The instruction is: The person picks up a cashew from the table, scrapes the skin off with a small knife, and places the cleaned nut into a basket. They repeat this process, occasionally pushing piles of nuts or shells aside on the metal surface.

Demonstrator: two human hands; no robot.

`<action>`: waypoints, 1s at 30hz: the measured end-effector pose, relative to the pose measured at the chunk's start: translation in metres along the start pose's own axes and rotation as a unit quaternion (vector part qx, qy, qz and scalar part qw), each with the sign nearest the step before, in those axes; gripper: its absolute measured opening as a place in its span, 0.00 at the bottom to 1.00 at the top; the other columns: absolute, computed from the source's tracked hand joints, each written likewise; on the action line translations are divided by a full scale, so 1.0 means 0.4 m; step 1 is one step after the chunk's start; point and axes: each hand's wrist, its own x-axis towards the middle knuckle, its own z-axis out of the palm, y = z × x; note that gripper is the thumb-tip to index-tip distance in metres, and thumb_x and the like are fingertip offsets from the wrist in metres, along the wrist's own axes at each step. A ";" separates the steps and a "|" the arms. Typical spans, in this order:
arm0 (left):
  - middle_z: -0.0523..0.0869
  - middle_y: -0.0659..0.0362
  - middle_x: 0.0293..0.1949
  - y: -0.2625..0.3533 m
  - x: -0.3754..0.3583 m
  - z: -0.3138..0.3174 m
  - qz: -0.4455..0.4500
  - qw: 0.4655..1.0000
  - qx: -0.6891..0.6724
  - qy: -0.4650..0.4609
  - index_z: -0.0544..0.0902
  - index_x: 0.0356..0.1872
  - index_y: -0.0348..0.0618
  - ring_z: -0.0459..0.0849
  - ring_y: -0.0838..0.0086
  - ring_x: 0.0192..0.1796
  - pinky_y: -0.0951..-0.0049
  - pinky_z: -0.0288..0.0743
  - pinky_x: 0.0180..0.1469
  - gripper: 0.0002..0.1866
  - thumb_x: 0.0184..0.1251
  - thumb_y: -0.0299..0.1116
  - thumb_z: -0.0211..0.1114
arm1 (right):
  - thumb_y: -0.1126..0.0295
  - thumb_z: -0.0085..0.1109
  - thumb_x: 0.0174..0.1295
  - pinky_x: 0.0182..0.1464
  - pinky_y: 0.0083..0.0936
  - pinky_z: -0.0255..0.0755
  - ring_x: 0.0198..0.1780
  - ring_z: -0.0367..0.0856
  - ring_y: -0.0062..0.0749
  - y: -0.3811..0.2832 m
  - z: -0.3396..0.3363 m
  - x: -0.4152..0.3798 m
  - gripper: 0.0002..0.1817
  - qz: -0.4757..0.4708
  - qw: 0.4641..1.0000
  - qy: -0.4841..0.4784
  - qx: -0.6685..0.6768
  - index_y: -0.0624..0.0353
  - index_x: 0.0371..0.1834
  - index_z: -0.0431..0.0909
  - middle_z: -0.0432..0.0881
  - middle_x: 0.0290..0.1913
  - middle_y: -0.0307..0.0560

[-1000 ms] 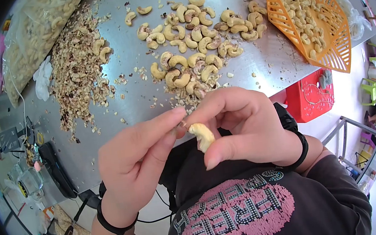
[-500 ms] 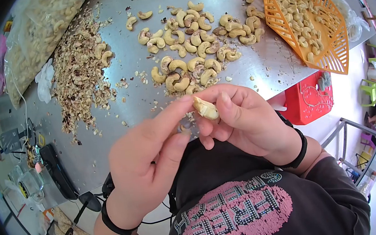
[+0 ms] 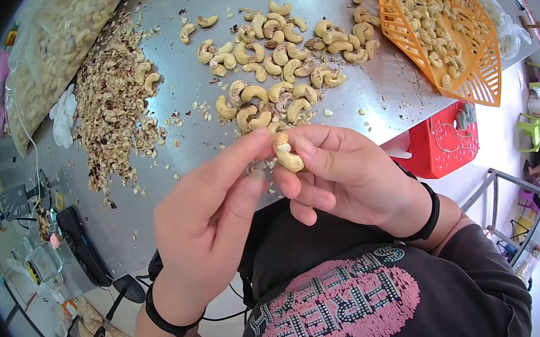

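My right hand (image 3: pixel 350 165) pinches a single cashew nut (image 3: pixel 289 156) between thumb and fingers, with its curved side showing. A brownish patch sits at the nut's upper end. Close on its left, my left hand (image 3: pixel 210 206) is curled, with index finger and thumb brought near each other beside the nut. Whatever lies between those fingertips is too small to make out. Just beyond both hands, loose cashews (image 3: pixel 268 101) lie in clusters on the metal table (image 3: pixel 200 150), some with reddish-brown skin left on them.
A heap of skin flakes and crumbs (image 3: pixel 118 113) spreads on the left, beside a large clear bag of cashews (image 3: pixel 59 46). An orange slatted basket (image 3: pixel 488 71) of pale cashews stands at the right. Below it is a red container (image 3: pixel 439 148). A black device (image 3: pixel 82 245) lies at the left edge.
The cashew has been turned in my right hand, from a slanted position to more upright with its curve showing. Both hands have shifted only slightly.
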 end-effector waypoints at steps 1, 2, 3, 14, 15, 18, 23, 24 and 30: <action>0.81 0.55 0.35 0.004 0.001 0.002 0.001 1.000 0.000 -0.005 0.74 0.48 0.39 0.80 0.74 0.31 0.79 0.72 0.33 0.16 0.56 0.21 0.54 | 0.65 0.42 0.64 0.33 0.20 0.70 0.23 0.67 0.18 -0.002 0.002 -0.001 0.13 0.000 1.000 0.000 0.000 0.65 0.41 0.69 0.74 0.30 0.42; 0.81 0.55 0.35 0.007 0.002 0.004 0.002 1.000 -0.001 -0.010 0.74 0.48 0.39 0.80 0.74 0.30 0.79 0.72 0.33 0.16 0.56 0.21 0.54 | 0.65 0.43 0.63 0.33 0.19 0.70 0.23 0.67 0.17 -0.005 0.007 -0.003 0.13 -0.006 0.999 0.018 -0.030 0.65 0.41 0.69 0.74 0.30 0.42; 0.81 0.55 0.35 0.002 0.003 0.008 0.002 1.000 0.000 -0.009 0.74 0.48 0.39 0.80 0.74 0.30 0.79 0.72 0.33 0.16 0.56 0.21 0.54 | 0.65 0.43 0.63 0.32 0.19 0.70 0.23 0.67 0.17 -0.006 0.010 -0.003 0.14 -0.011 0.998 0.035 -0.059 0.66 0.42 0.69 0.74 0.30 0.42; 0.81 0.58 0.30 -0.007 0.002 0.011 0.001 1.000 -0.005 0.006 0.75 0.48 0.41 0.78 0.79 0.27 0.82 0.70 0.28 0.15 0.59 0.24 0.54 | 0.66 0.45 0.62 0.30 0.16 0.70 0.23 0.68 0.15 -0.001 0.015 -0.004 0.15 -0.071 0.984 0.059 -0.155 0.68 0.44 0.68 0.75 0.29 0.42; 0.81 0.58 0.30 -0.002 0.002 0.006 0.001 1.000 -0.004 0.006 0.75 0.48 0.41 0.78 0.79 0.27 0.82 0.70 0.28 0.15 0.59 0.24 0.54 | 0.66 0.45 0.62 0.30 0.16 0.70 0.23 0.68 0.16 -0.002 0.015 -0.004 0.15 -0.071 0.985 0.058 -0.145 0.68 0.44 0.68 0.75 0.29 0.42; 0.81 0.59 0.31 0.008 0.003 -0.008 -0.137 0.983 -0.124 0.022 0.75 0.48 0.41 0.76 0.84 0.27 0.86 0.66 0.24 0.14 0.61 0.25 0.52 | 0.67 0.44 0.62 0.30 0.16 0.70 0.23 0.68 0.16 -0.009 0.016 -0.005 0.15 -0.064 0.985 0.062 -0.146 0.68 0.45 0.68 0.75 0.29 0.42; 0.80 0.59 0.31 0.004 0.006 -0.004 -0.082 0.993 -0.081 0.002 0.74 0.49 0.41 0.76 0.84 0.28 0.86 0.65 0.24 0.15 0.60 0.25 0.52 | 0.67 0.46 0.61 0.30 0.16 0.70 0.23 0.69 0.16 -0.011 0.016 -0.004 0.14 -0.072 0.982 0.070 -0.159 0.67 0.44 0.68 0.75 0.30 0.42; 0.80 0.59 0.31 0.003 0.005 -0.001 -0.076 0.994 -0.078 0.003 0.74 0.49 0.41 0.76 0.84 0.28 0.86 0.65 0.24 0.15 0.60 0.25 0.52 | 0.67 0.46 0.61 0.30 0.16 0.70 0.23 0.69 0.16 -0.010 0.015 -0.003 0.13 -0.077 0.979 0.073 -0.172 0.67 0.44 0.68 0.75 0.30 0.42; 0.76 0.60 0.24 0.009 0.010 0.006 -0.023 0.998 0.051 -0.010 0.73 0.48 0.39 0.71 0.81 0.24 0.82 0.66 0.27 0.16 0.56 0.28 0.58 | 0.69 0.48 0.60 0.30 0.14 0.69 0.25 0.71 0.16 -0.003 0.012 -0.007 0.13 -0.091 0.963 0.090 -0.237 0.66 0.45 0.67 0.75 0.30 0.42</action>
